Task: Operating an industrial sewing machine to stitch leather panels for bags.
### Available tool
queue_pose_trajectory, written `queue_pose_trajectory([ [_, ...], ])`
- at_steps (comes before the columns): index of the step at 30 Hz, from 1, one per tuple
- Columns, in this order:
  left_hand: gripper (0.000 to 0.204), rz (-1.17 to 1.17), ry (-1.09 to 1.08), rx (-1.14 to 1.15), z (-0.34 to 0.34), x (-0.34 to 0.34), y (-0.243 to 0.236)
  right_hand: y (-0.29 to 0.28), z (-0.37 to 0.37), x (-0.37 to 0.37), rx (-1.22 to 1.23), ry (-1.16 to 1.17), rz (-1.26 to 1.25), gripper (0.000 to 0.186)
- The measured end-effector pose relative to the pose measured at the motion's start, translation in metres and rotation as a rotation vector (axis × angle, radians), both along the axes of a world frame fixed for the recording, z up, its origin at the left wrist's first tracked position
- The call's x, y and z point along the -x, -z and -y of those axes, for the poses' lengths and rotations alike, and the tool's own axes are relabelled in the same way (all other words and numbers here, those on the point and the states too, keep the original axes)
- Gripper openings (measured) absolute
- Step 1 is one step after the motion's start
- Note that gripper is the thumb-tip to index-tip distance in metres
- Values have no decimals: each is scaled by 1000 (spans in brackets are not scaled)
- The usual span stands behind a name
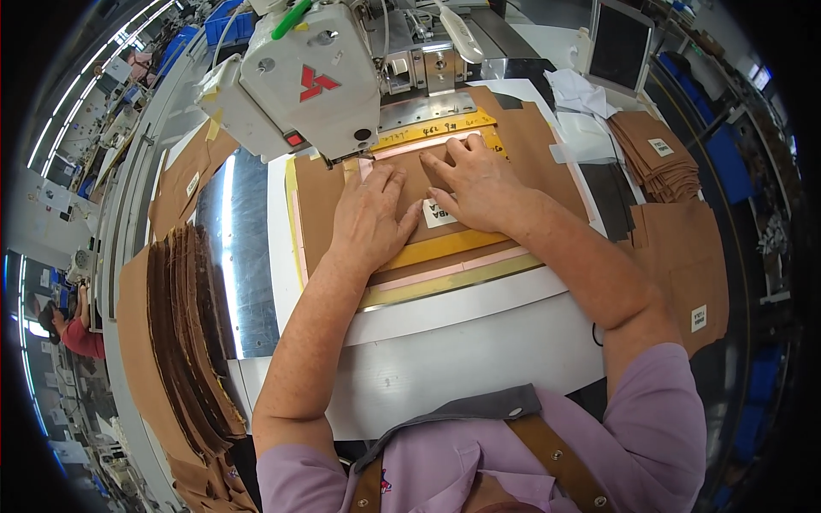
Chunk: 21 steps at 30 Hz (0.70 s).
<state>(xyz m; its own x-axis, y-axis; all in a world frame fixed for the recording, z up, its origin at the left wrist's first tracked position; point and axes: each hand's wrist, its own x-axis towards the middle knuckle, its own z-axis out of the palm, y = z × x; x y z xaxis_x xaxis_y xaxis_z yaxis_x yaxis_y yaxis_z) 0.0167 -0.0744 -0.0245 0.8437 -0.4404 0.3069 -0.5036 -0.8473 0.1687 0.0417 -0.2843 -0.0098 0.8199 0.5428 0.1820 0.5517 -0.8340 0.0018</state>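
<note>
My left hand [368, 214] lies flat on a brown fabric piece [409, 184], its fingers stretched toward the sewing machine head [310, 94] and its thumb apart. On the same fabric rests my right hand [483, 186], fingers spread and a little bent, with the fingertips near a pale strip at the far edge. Neither hand grips anything. A white label [440, 215] on the fabric shows between my two thumbs, partly covered by the right one. Around the fabric runs a yellow clamp frame [449, 247]; my palms partly hide its near side.
A thick stack of brown fabric pieces [175, 342] hangs over the table's left side. To the right are a folded brown pile [663, 158] and a labelled brown piece [684, 274]. A dark-screened monitor [619, 47] and a white cloth [580, 92] stand at the back right.
</note>
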Motion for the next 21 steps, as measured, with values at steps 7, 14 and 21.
queue_pose_trajectory([
  [7, 54, 129, -47, -107, -2, 2, 2, -2, -10, -3, 60, 25, 15, 58],
  [14, 49, 187, 47, -82, -8, -3, 7, -1, -11, -3, 61, 20, 14, 59],
  [21, 48, 112, -41, -89, -2, 2, 1, 3, -7, -3, 47, 9, 66, 58],
])
